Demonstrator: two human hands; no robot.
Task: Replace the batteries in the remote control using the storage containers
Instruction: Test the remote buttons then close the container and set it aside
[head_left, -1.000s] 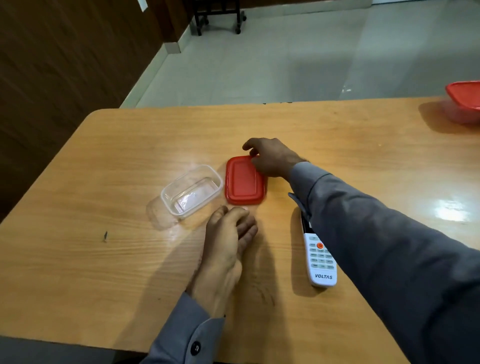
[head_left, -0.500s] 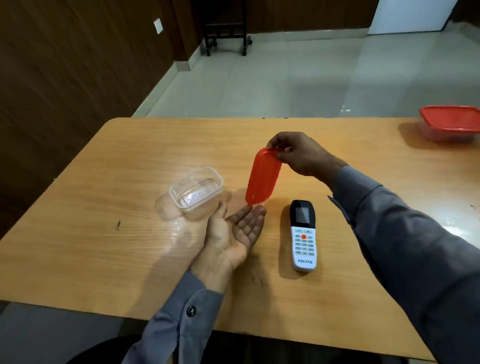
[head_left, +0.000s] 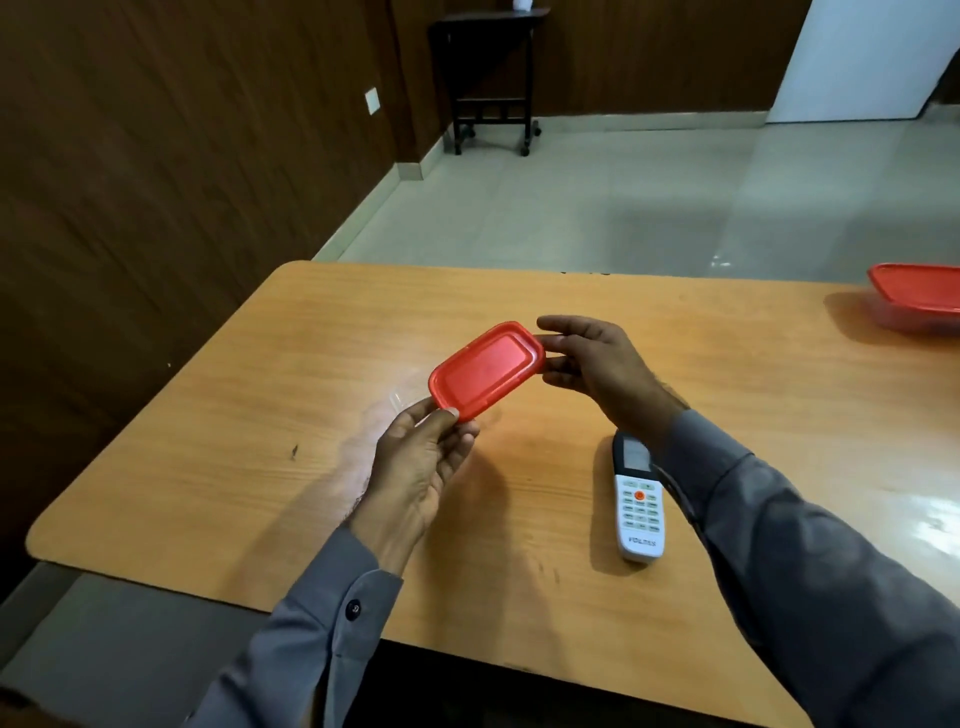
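Red lid (head_left: 485, 370) is up off the table, tilted, pinched at both ends. White remote (head_left: 638, 506) lies face-up nearby; lidded container (head_left: 917, 304) sits far right.

The room is dim and warm. Light falls from above and to my right, leaving white glare on the tabletop (head_left: 322, 457) near my right sleeve (head_left: 810, 587) and a pale sheen on the floor (head_left: 649, 208). My left hand (head_left: 415, 467) throws a soft shadow to its right, and the remote (head_left: 638, 499) shadows its left side. The wall (head_left: 156, 156) is dark. The wide lens bends the tabletop's edges; my sleeves blur at the bottom.
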